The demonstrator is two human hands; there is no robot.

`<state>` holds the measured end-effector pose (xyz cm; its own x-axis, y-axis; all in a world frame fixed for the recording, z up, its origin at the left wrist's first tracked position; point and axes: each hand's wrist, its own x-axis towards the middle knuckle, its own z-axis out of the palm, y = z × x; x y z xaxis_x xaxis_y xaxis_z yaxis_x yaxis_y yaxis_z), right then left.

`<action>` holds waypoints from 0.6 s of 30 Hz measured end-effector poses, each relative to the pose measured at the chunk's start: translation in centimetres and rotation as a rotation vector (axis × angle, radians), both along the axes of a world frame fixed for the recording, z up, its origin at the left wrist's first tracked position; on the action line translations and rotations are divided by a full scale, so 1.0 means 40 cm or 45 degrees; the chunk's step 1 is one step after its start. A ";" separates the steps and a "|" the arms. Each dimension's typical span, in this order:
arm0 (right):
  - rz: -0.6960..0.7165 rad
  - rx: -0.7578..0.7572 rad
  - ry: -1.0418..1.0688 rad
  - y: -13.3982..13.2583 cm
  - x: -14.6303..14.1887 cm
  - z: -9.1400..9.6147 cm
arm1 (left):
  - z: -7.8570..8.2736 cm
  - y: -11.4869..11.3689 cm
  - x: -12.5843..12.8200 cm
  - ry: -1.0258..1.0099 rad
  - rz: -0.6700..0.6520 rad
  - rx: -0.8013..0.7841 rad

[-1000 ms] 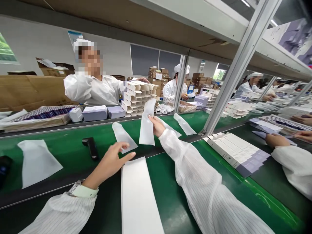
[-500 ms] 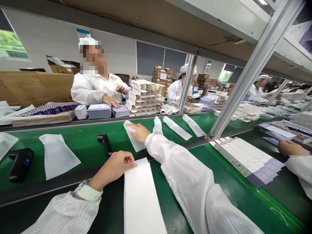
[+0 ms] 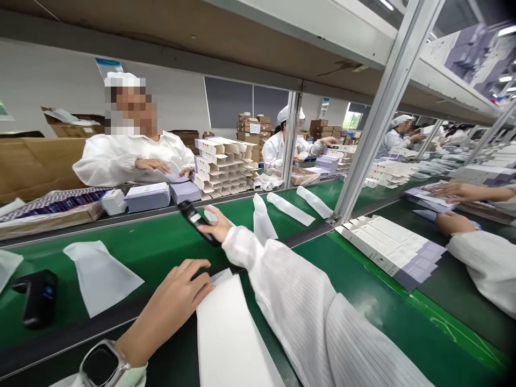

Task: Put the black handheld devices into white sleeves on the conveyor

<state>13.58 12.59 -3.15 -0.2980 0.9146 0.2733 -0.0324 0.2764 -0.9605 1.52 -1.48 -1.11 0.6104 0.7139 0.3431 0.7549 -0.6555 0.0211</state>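
Observation:
My right hand (image 3: 220, 226) reaches out over the green belt (image 3: 161, 242) and is closed round a slim black device (image 3: 195, 219), held tilted just above the belt. A white pouch (image 3: 210, 215) shows partly behind those fingers. My left hand (image 3: 177, 298) lies flat and open, fingertips on the near top edge of a long white stack of sheets (image 3: 229, 333) in front of me. A watch (image 3: 102, 365) sits on that wrist.
More white pouches (image 3: 263, 221) lie along the belt, one at the left (image 3: 100, 275) beside another black device (image 3: 38, 298). Flat white boxes (image 3: 391, 247) are stacked at the right by a metal post (image 3: 363, 145). A person (image 3: 129, 156) works opposite; someone's hand (image 3: 453, 223) at far right.
My right hand laid its white pouch on the belt, then took up the black device that lay there. My left hand's fingers uncurled onto the stack's top edge.

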 end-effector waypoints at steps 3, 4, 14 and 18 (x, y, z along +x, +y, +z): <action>0.285 -0.216 0.414 -0.057 0.087 0.076 | -0.001 0.004 -0.004 0.059 -0.015 0.002; 0.366 -0.241 0.458 -0.081 0.110 0.097 | 0.000 0.005 -0.004 0.072 -0.025 -0.013; 0.453 -0.268 0.374 -0.168 0.144 0.098 | -0.001 0.018 0.001 0.016 -0.035 -0.064; 0.385 -0.350 0.363 -0.157 0.126 0.086 | -0.011 0.021 -0.014 -0.136 -0.083 -0.011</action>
<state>18.63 6.30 0.28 -0.5099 0.8483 0.1431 -0.3438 -0.0484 -0.9378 0.95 -0.62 -1.56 0.6158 0.6773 0.4026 0.7038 -0.7025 0.1054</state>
